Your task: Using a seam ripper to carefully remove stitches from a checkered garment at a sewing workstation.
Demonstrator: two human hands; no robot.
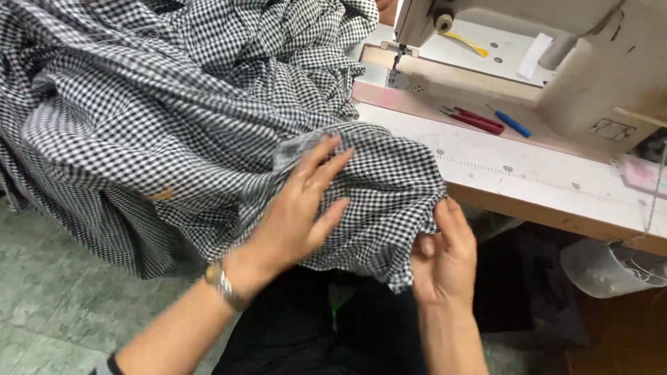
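Observation:
A large piece of black-and-white checked fabric (180, 104) is heaped over the left of the view and hangs down into my lap. My left hand (302, 208) lies flat on top of the fabric with fingers spread, pressing a fold near a lighter patch. My right hand (445, 253) pinches the fabric's lower right edge between thumb and fingers, just below the table's front edge. A metal watch (224, 283) is on my left wrist.
A cream sewing machine (590, 62) stands on the white table (528, 173), its needle (397, 64) at the upper middle. Red-handled snips (474, 119) and a blue tool (513, 123) lie beside it. A clear plastic container (608, 267) hangs under the table. Green floor tiles (48, 305) lie at left.

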